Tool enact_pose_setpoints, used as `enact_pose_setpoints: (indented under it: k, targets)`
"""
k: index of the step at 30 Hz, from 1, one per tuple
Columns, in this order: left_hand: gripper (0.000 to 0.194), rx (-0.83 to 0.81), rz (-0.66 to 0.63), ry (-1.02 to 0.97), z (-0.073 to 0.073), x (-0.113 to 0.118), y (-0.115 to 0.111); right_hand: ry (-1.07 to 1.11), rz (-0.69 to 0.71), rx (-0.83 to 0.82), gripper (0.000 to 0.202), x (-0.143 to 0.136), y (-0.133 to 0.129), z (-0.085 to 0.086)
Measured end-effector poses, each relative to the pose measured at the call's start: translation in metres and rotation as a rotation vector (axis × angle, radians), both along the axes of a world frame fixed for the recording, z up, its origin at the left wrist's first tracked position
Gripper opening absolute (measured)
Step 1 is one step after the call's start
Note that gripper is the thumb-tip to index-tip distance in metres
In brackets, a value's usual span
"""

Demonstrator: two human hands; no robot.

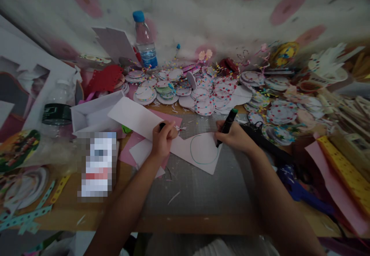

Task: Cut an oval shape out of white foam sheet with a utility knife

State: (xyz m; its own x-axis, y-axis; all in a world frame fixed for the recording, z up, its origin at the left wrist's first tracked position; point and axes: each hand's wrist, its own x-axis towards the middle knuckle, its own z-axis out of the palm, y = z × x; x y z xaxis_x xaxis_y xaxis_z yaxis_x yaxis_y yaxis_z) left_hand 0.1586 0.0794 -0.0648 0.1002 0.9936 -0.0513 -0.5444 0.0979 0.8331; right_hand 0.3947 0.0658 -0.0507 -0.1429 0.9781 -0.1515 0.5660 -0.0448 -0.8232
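Head view: a green outline curved across white card [204, 150] on a gray mat [199, 198].
The card lay slantwise, its rounded outline [192, 156] open at upper right; the green-labeled bottle [57, 113] and blue-labeled bottle [146, 44] carried print too small to read; the right hand [238, 136] had its fingers closed around a black marker [227, 126], and the left hand's [162, 138] fingers pinched a small black object [162, 125].

2 hands: 1 L hand [163, 138], 1 R hand [235, 136]. 1 marker [227, 127], 1 blk cap [162, 125], 1 grn outline [190, 148] drawn. 2 plastic btls: 1 blue-cap btl [146, 42], 1 grn-label btl [58, 111]. 1 open wht box [96, 115], 1 cutting mat [199, 198]. Discs [204, 107]: lots, too piled to ct.
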Motion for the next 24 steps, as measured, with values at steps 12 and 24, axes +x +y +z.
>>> enact_pose_setpoints:
  k: [12, 24]
  targets:
    - [0.052, 0.011, -0.006, -0.008, -0.002, -0.001, 0.0, -0.021, -0.013, 0.029, 0.016, -0.003, 0.015, -0.006]
    - [0.052, 0.019, -0.01, -0.018, -0.001, -0.001, 0.0, -0.064, -0.02, 0.093, 0.013, -0.013, 0.025, -0.001]
